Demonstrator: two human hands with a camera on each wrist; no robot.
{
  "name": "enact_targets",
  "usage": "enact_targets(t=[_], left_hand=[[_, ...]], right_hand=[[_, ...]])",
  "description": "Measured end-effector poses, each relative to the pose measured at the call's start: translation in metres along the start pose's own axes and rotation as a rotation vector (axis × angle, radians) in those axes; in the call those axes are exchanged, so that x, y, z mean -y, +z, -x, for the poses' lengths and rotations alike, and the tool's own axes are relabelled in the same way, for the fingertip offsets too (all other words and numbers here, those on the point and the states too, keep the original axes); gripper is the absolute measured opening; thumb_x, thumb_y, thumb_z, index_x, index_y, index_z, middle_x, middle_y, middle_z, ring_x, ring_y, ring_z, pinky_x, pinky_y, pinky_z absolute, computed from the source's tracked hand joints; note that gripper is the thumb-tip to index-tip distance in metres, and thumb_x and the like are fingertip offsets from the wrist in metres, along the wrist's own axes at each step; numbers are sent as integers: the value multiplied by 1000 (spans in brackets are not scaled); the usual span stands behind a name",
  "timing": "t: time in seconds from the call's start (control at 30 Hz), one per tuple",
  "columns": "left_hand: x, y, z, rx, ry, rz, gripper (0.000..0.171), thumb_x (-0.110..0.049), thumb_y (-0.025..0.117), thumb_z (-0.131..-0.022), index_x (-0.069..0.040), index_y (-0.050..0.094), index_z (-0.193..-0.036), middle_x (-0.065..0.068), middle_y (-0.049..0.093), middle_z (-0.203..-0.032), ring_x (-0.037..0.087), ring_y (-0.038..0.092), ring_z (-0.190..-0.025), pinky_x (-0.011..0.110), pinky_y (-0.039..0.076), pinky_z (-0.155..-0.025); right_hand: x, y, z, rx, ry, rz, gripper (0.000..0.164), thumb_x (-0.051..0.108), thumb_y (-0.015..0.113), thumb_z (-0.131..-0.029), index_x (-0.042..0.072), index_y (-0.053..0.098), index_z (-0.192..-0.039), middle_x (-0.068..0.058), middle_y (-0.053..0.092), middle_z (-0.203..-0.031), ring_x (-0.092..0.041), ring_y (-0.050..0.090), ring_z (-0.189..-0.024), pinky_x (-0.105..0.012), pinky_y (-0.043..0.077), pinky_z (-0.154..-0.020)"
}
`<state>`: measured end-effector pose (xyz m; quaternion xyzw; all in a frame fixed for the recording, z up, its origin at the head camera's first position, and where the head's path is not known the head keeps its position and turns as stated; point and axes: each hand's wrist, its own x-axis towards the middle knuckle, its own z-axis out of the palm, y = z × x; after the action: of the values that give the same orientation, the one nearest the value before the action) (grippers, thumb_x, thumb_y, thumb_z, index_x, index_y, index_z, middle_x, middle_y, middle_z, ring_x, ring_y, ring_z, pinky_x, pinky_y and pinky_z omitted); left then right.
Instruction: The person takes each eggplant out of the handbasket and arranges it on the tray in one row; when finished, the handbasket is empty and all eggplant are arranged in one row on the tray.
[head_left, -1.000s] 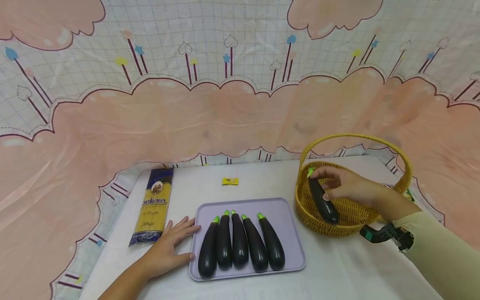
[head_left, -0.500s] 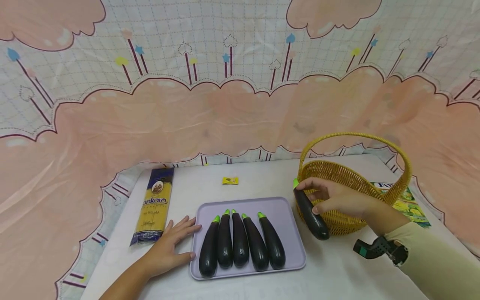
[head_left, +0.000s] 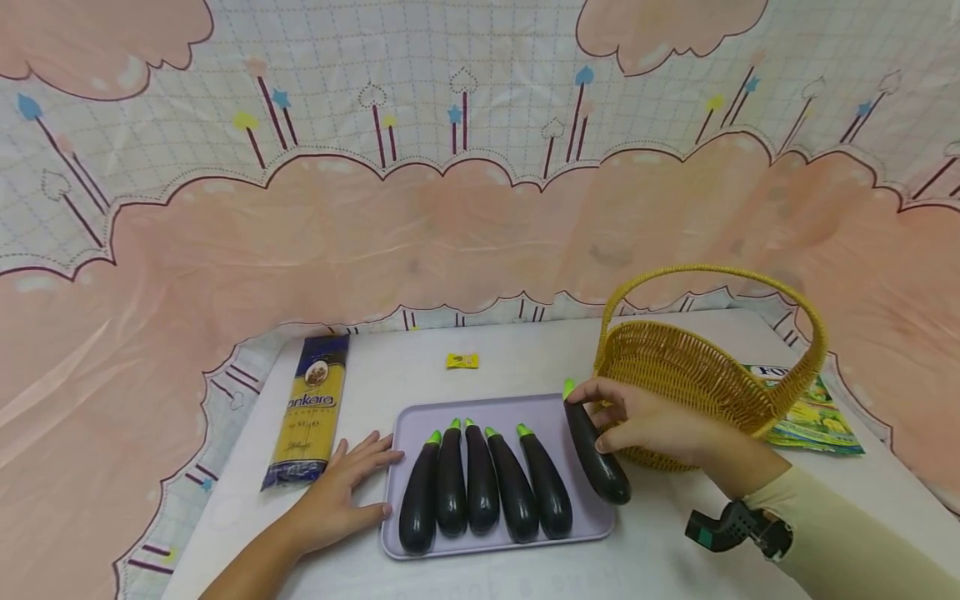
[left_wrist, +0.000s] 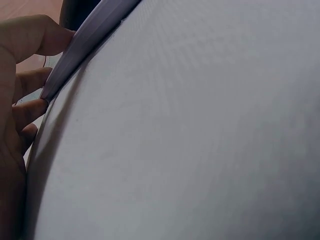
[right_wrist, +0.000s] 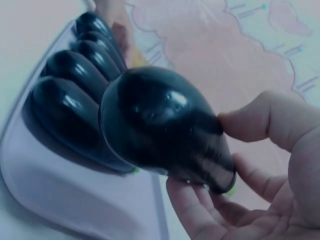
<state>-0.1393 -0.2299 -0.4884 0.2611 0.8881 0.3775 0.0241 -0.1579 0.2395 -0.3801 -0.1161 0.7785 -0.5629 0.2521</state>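
Note:
In the head view my right hand (head_left: 648, 423) grips a dark eggplant (head_left: 595, 450) with a green stem, held over the right edge of a pale purple tray (head_left: 498, 407). The right wrist view shows thumb and fingers around that held eggplant (right_wrist: 162, 120). Several more eggplants (head_left: 480, 487) lie side by side on the tray, stems toward the back. My left hand (head_left: 341, 492) rests at the tray's left edge with fingers spread; in the left wrist view its thumb and fingertips touch the tray's rim (left_wrist: 82, 45).
A yellow wicker basket (head_left: 667, 350) with a tall handle stands right of the tray. Beside it lies a green and yellow packet (head_left: 817, 417). A pasta pack (head_left: 311, 408) lies at the left, and a small yellow wrapped piece (head_left: 462, 361) lies behind the tray.
My right hand has carried the eggplant out of the basket, leftward and nearer to me, to the tray's right edge. The left hand has stayed in place.

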Motion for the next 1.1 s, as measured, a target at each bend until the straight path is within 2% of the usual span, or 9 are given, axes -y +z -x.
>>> enact_targets(t=[0.13,0.27,0.37,0.43,0.57,0.67,0.77,0.9,1.1], left_hand=[[0,0,-1,4,-22,-7,63,-34,84,-84,-22,67,-144,12,50,-163,46,29,-158,76,0,-124],[2,1,-1,-6,-20,-16,64,-35,85,-84,-23,67,-144,12,51,-163,46,30,-157,75,0,-125],[4,2,-1,-16,-4,-11,65,-35,85,-84,-22,67,-144,12,51,-162,47,31,-157,74,1,-125],[4,2,-1,-20,10,-6,65,-35,85,-84,-21,67,-144,13,51,-162,48,31,-156,75,1,-124],[4,3,0,-22,18,-3,64,-36,84,-84,-21,67,-144,12,51,-162,48,32,-156,72,0,-126],[3,2,0,-22,17,-5,64,-37,84,-85,-21,67,-145,12,51,-162,48,32,-156,69,-1,-127],[3,2,0,-21,23,-9,64,-37,84,-85,-21,67,-145,13,51,-162,48,32,-156,70,-1,-127],[2,1,-1,-13,0,-10,65,-36,84,-84,-21,66,-145,12,51,-163,46,30,-157,70,-1,-127],[1,0,0,-11,4,-6,64,-35,84,-84,-22,67,-144,12,51,-162,47,31,-157,74,0,-125]], right_hand=[[0,14,-2,-25,-2,97,66,-2,82,-82,10,57,-141,-20,62,-120,-33,62,-106,-38,57,-84],[-5,32,-5,-69,3,211,66,-1,83,-77,13,60,-138,-16,62,-118,-30,62,-103,-37,58,-79],[-13,40,-9,-106,19,230,67,-4,82,-75,12,60,-137,-15,61,-121,-28,61,-103,-37,56,-78],[-18,43,-11,-122,29,213,67,-5,80,-76,10,60,-137,-15,61,-121,-29,61,-102,-37,54,-79],[-27,46,-15,-124,21,153,64,-5,77,-79,8,60,-139,-21,61,-137,-30,61,-110,-39,55,-89],[-34,46,-16,-111,4,102,63,-5,75,-81,6,58,-140,-26,55,-150,-32,61,-117,-41,56,-96],[-41,47,-17,-97,-5,55,63,-6,72,-83,4,56,-143,-27,53,-153,-35,59,-125,-42,55,-100],[-48,47,-17,-81,-20,4,64,-7,69,-83,2,55,-146,-26,52,-154,-39,56,-134,-44,54,-103],[-52,48,-14,-93,-11,-12,64,-4,74,-88,0,55,-148,-25,54,-153,-40,58,-135,-50,54,-108]])
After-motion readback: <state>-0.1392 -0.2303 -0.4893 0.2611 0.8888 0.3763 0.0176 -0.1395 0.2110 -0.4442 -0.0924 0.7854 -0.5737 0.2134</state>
